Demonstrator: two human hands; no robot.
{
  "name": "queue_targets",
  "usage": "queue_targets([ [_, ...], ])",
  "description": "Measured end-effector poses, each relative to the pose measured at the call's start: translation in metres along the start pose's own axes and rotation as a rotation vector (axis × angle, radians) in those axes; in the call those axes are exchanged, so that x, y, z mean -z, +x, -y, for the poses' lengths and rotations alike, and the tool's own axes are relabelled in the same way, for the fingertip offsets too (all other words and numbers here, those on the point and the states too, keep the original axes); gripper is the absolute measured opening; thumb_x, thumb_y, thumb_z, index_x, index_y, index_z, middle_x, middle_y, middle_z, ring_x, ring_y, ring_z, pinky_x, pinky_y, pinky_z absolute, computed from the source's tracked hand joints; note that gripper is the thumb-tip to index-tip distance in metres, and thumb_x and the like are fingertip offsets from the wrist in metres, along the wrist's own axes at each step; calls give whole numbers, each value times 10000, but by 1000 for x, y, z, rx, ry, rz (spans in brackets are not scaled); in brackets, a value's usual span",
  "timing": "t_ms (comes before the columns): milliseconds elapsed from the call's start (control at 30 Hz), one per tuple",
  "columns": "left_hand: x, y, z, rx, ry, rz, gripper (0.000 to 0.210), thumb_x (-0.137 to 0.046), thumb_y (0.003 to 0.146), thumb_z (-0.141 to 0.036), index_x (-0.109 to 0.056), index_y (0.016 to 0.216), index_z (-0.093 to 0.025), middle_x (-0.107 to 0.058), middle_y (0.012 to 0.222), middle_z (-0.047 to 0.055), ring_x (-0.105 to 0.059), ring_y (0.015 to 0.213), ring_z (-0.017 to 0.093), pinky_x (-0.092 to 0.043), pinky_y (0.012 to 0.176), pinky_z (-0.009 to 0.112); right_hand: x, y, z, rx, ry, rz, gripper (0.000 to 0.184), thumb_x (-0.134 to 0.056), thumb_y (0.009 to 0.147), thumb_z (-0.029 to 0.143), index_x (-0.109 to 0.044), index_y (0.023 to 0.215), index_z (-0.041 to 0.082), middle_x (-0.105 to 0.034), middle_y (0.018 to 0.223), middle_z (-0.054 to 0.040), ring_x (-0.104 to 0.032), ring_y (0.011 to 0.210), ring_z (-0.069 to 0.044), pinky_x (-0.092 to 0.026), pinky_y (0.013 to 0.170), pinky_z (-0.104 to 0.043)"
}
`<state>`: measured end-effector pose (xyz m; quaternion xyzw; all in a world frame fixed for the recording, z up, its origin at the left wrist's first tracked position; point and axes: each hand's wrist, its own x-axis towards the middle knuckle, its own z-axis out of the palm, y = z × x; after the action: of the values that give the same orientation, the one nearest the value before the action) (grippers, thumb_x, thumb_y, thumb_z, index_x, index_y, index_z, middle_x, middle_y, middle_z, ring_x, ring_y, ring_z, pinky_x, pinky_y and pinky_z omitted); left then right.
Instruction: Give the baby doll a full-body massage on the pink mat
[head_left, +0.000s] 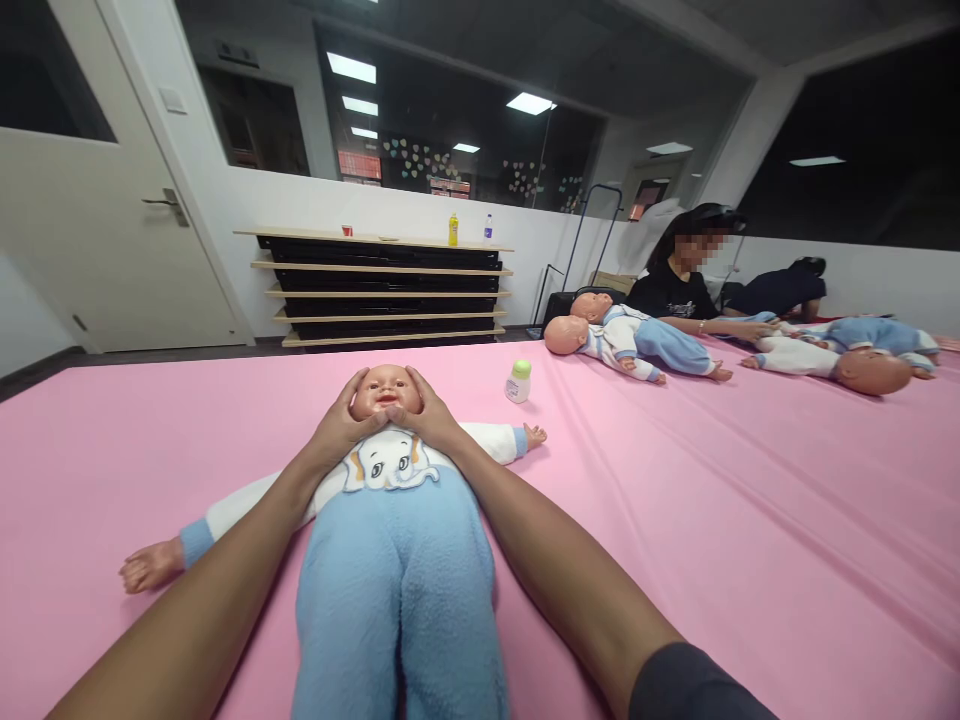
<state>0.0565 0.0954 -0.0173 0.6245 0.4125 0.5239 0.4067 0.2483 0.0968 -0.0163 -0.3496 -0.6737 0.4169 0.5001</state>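
Note:
A baby doll (397,540) lies on its back on the pink-covered table, dressed in a white top with an elephant face and fuzzy light blue trousers. Its arms are spread out to both sides. My left hand (346,418) cups the left side of the doll's head, thumb at the chin. On the other side, my right hand (429,412) cups the head in the same way, and the two thumbs almost meet below the mouth. The fingertips are partly hidden behind the head. A small white bottle with a green cap (518,382) stands beyond the doll's outstretched hand.
Several other dolls (660,345) lie on the pink table cover (675,480) at the right. One person in black (679,285) sits there with a hand on a doll; another (780,290) bends over behind. Stacked boards (390,290) stand along the back wall.

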Motion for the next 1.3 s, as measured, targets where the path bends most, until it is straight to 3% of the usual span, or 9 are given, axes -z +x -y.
queue_targets([
  [167, -2, -2, -4, -31, 2, -16, 977, -826, 655, -434, -337, 1481, -250, -490, 1438, 106, -513, 1280, 322, -414, 1083, 459, -1, 1, 1, -6, -27, 1, 898, -720, 771, 545, -283, 1516, 301, -349, 1532, -5, -270, 1447, -224, -182, 1212, -396],
  [333, -2, -6, -10, 47, -174, 60, 947, -787, 724, -408, -277, 1510, -271, -483, 1448, 105, -545, 1247, 312, -463, 1039, 451, 2, 2, 1, -22, 39, 36, 863, -702, 793, 533, -282, 1514, 316, -354, 1532, 3, -287, 1441, -226, -197, 1206, -423],
  [467, -1, -5, -8, 37, -221, 62, 847, -724, 783, -451, -314, 1499, -258, -431, 1491, 109, -495, 1301, 319, -427, 1076, 443, 2, 5, -3, -35, 123, 15, 706, -578, 873, 566, -352, 1488, 303, -362, 1527, 15, -291, 1441, -208, -213, 1202, -409],
  [667, -2, -5, -3, -40, -88, 10, 951, -810, 691, -419, -323, 1493, -261, -409, 1507, 95, -420, 1361, 325, -350, 1135, 456, 0, 2, -2, -21, -42, -14, 919, -743, 749, 527, -283, 1517, 318, -336, 1542, -16, -298, 1437, -258, -199, 1204, -443],
  [800, -2, -4, -3, -21, -168, 47, 886, -775, 741, -413, -326, 1493, -273, -429, 1497, 85, -454, 1340, 315, -384, 1117, 440, 0, 3, -5, -20, -39, 3, 822, -651, 826, 559, -280, 1518, 315, -328, 1546, -8, -287, 1444, -242, -193, 1209, -442],
  [933, -1, -3, -1, 38, -321, 83, 783, -643, 837, -514, -310, 1502, -268, -443, 1488, 104, -480, 1320, 312, -394, 1108, 464, -1, 6, -10, -16, 70, -16, 671, -495, 904, 613, -349, 1492, 324, -329, 1545, 18, -280, 1448, -217, -200, 1215, -418],
  [1133, -3, -5, 1, -24, -156, 48, 1052, -855, 638, -392, -280, 1513, -285, -363, 1539, 85, -354, 1404, 337, -334, 1151, 443, -1, 3, -10, 2, -34, 19, 919, -679, 798, 567, -214, 1540, 290, -263, 1574, -36, -235, 1464, -249, -159, 1217, -456],
  [1300, -2, -7, -5, 35, -269, 101, 993, -815, 706, -360, -252, 1521, -288, -413, 1507, 97, -456, 1336, 319, -410, 1096, 449, -2, 4, -9, -14, -23, 23, 823, -592, 860, 590, -211, 1537, 317, -250, 1580, -1, -207, 1474, -223, -135, 1226, -437],
])
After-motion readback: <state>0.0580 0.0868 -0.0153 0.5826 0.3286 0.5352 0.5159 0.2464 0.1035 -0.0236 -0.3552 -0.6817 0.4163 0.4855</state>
